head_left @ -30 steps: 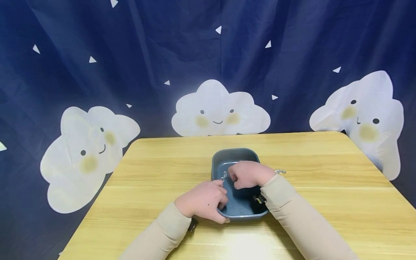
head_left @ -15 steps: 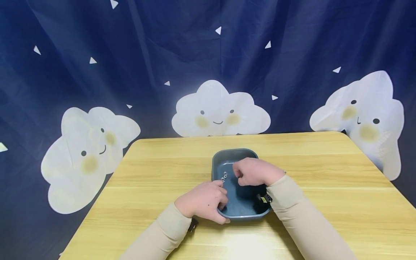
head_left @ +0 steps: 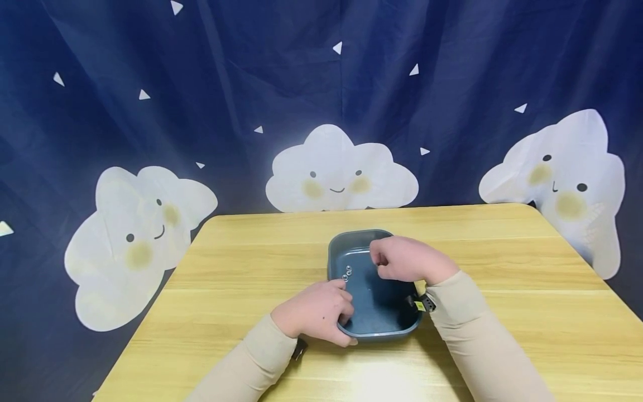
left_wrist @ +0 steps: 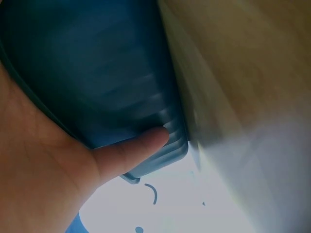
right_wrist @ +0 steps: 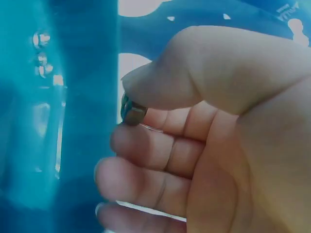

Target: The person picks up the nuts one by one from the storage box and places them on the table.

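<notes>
A dark blue-grey plastic bin (head_left: 369,304) stands on the table. My left hand (head_left: 318,312) grips its near left rim, fingers curled inside; in the left wrist view the thumb (left_wrist: 138,150) lies along the outer wall. Over the bin's right side is my right hand (head_left: 412,259). Thumb and index finger there pinch a small metal nut (right_wrist: 133,112), clear in the right wrist view but hidden in the head view. A few shiny nuts (head_left: 348,272) lie on the bin floor at the left, near my left fingers.
The wooden table (head_left: 261,251) extends on all sides of the bin. A dark blue curtain (head_left: 226,84) with printed clouds hangs behind it. The right hand and sleeve cover the tabletop just right of the bin.
My right hand has moved right and slightly away, from over the bin's middle to its right rim, covering the nuts seen earlier on the table there. The left hand stays put.
</notes>
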The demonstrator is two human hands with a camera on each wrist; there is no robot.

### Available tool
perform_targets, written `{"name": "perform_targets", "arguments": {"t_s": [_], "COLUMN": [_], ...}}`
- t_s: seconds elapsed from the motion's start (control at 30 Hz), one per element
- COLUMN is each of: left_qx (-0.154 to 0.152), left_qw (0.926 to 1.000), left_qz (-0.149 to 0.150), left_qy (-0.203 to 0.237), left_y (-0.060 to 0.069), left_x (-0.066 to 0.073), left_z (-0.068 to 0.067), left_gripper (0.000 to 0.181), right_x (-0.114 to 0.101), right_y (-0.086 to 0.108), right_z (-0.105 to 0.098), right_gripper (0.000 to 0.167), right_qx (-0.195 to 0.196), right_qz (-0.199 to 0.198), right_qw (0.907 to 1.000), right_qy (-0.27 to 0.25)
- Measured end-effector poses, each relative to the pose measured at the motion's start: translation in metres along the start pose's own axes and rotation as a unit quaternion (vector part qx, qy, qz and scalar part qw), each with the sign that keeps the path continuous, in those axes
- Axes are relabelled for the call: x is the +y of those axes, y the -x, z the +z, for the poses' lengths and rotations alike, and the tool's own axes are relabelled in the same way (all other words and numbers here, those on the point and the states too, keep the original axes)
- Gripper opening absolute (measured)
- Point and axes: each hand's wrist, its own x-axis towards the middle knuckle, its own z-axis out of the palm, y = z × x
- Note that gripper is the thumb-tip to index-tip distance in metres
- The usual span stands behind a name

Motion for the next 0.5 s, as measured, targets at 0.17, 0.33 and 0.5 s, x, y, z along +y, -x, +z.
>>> {"name": "perform_targets", "arguments": {"t_s": [0.17,0.33,0.5], "left_qx": [-0.005,-0.009,-0.013], "left_qw": [1.0,0.9999,0.9997], "left_qz": [-0.008,-0.013,-0.022], "left_qy": [-0.001,-0.004,-0.006], "left_y": [0.0,0.0,0.001], "left_x": [0.0,0.0,0.001], "left_z": [-0.001,0.0,0.0], "left_gripper": [0.048,0.048,0.048], "right_x": [0.004,0.012,0.022], "right_y": [0.01,0.02,0.029], "right_z": [-0.01,-0.017,-0.022], "right_gripper": [0.009,0.011,0.013], "right_qx": [0.023,0.04,0.042], "right_qz": [0.011,0.013,0.013], "right_qw": [0.9997,0.9991,0.9987], "right_qy": [-0.007,-0.006,-0.025]}}
